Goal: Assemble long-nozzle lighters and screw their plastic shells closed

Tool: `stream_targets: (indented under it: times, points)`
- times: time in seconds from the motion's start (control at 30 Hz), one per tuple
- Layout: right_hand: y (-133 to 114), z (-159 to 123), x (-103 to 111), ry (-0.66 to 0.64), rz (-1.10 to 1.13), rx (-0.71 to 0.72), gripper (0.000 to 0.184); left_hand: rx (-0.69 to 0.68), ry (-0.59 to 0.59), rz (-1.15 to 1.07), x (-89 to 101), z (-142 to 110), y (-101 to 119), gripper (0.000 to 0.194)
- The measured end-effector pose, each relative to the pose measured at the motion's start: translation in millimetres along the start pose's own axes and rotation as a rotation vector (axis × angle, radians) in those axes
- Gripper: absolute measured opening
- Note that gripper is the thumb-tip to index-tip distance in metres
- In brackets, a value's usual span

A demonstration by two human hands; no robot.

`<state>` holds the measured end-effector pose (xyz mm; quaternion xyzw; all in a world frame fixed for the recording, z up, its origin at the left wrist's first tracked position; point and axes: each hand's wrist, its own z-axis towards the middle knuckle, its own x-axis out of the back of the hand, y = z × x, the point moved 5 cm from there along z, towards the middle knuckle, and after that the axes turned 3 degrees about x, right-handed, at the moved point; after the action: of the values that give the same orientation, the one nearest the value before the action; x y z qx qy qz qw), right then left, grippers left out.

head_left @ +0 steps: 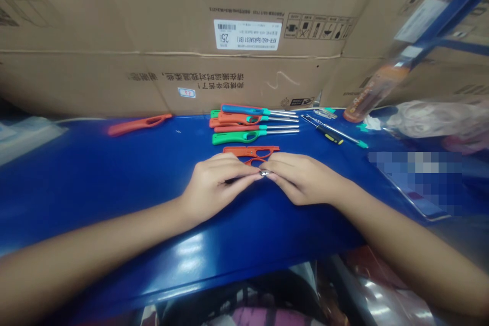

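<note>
My left hand (216,181) and my right hand (305,175) meet over the blue table, fingertips pinched together. Between them is a small silvery metal piece (264,173), mostly covered by the fingers, so its kind is unclear. Just beyond the fingers lies an orange lighter handle (244,151) with a trigger loop. A second orange loop (255,161) shows partly behind the hands; whether the fingers touch it is hidden. Farther back, several long-necked gas lighters lie side by side, among them a green lighter (233,137) and a blue-handled lighter (240,109), their metal tubes pointing right.
Another orange handle (139,125) lies at the left. To the right are a black-and-yellow screwdriver (330,135), a metal tube with a teal end (344,137), an orange bottle (374,92) and a phone-like flat object (416,188). A large cardboard box (114,76) walls off the back.
</note>
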<state>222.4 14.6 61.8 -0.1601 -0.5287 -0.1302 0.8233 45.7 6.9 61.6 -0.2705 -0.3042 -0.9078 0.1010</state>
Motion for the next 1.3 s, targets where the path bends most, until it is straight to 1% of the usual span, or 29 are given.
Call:
stream_targets:
  times: [0.17,0.33,0.4,0.53,0.63,0.73,0.8,0.9,1.07,1.23,1.3]
  points:
    - [-1,0,0,-0.049,-0.107,0.025,0.029,0.042,-0.021,-0.033,-2.1,-1,-3,0.009]
    - [-3,0,1,-0.039,-0.163,0.061,0.030,0.051,-0.038,-0.041,-3.8,-1,-2,0.008]
    - [-2,0,1,-0.040,-0.192,0.073,0.030,0.078,-0.043,-0.046,-4.2,-1,-2,0.008]
    - [1,1,-2,-0.070,-0.271,0.065,0.030,0.232,-0.056,-0.082,-5.7,-1,-8,0.007]
    - [4,2,-3,-0.067,-0.294,0.007,0.031,0.382,-0.076,-0.141,-7.7,-1,-14,0.008]
    - [3,2,-3,-0.059,-0.222,-0.058,0.031,0.507,-0.115,-0.234,-11.3,-1,-18,0.013]
    - [1,2,-4,-0.054,-0.162,-0.062,0.029,0.572,-0.148,-0.316,-14.8,-2,-20,0.018]
    - [-1,3,-3,-0.050,-0.158,-0.050,0.027,0.637,-0.186,-0.411,-19.6,-4,-23,0.022]
    - [1,4,0,-0.038,-0.154,-0.066,0.025,0.618,-0.211,-0.390,-20.5,-2,-22,0.026]
    - [5,3,1,-0.035,-0.138,-0.073,0.022,0.607,-0.299,-0.415,-18.0,0,-18,0.029]
    - [8,2,1,-0.040,-0.112,-0.084,0.022,0.572,-0.321,-0.391,-16.9,1,-17,0.025]
